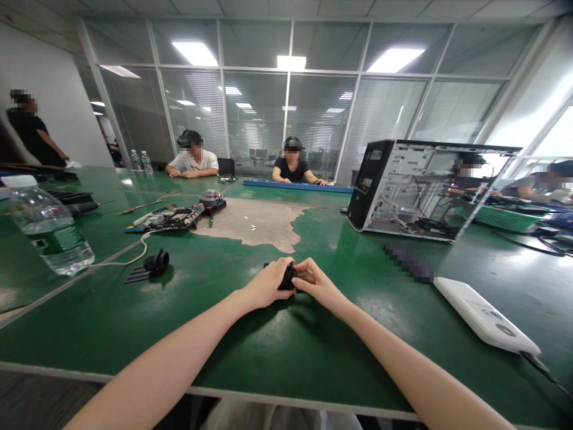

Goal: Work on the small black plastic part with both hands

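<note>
A small black part [287,278] is held just above the green table, in front of me. My left hand [264,285] is closed around its left side, with the thumb along the near edge. From the right, my right hand [319,283] pinches the part's right edge with its fingertips. The fingers cover much of it, so its exact kind is hard to make out. Left of my hands lies a black plastic piece [156,263] with a round end and several flat prongs, touched by neither hand.
A water bottle [54,239] stands at the left. Beyond my hands are a circuit board [168,218] and a bare worn patch [250,224]. An opened computer case [380,191] stands at right, near a white cabled device [486,313]. Several people are around the table.
</note>
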Available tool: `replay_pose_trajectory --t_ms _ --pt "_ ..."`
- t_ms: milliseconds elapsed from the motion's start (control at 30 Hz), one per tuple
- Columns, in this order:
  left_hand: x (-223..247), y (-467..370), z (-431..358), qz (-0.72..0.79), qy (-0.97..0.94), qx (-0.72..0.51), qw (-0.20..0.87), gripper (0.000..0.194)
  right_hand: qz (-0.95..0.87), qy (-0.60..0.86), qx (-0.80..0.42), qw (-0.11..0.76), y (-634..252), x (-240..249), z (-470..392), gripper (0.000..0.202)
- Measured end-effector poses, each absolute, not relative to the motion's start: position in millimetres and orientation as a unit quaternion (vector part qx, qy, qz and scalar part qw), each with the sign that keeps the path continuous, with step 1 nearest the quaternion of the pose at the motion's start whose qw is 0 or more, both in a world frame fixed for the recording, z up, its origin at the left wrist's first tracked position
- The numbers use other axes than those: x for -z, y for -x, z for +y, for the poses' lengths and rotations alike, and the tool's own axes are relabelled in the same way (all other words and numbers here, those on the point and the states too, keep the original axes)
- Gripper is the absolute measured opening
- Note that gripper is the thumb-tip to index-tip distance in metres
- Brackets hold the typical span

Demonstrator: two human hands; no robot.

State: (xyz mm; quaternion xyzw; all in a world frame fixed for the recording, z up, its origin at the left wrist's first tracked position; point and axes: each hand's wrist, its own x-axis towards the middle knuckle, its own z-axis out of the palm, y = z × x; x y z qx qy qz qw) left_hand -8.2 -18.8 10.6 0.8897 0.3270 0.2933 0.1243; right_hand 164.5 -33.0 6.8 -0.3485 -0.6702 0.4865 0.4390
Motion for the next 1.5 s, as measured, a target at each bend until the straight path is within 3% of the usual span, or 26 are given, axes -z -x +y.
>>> replay_pose_trajectory --t_ms 367,600,1500 --pt "-11.5 7.8 -19.3 0.320 -0.889 -0.301 0.129 0.057 -0.652 0.391 -0.483 0.434 -163.4 -2.3 -28.0 0.036" --pt "-11.4 8.7 -19.5 0.332 -0.891 -0.286 0.122 0.061 -0.681 0.335 -0.483 0.436 -166.1 -4.8 -29.9 0.034" --pt "-10.6 8.3 -18.6 0.324 -0.892 -0.292 0.115 0.058 -0.664 0.366 -0.488 0.433 -164.1 -3.0 -29.8 0.032"
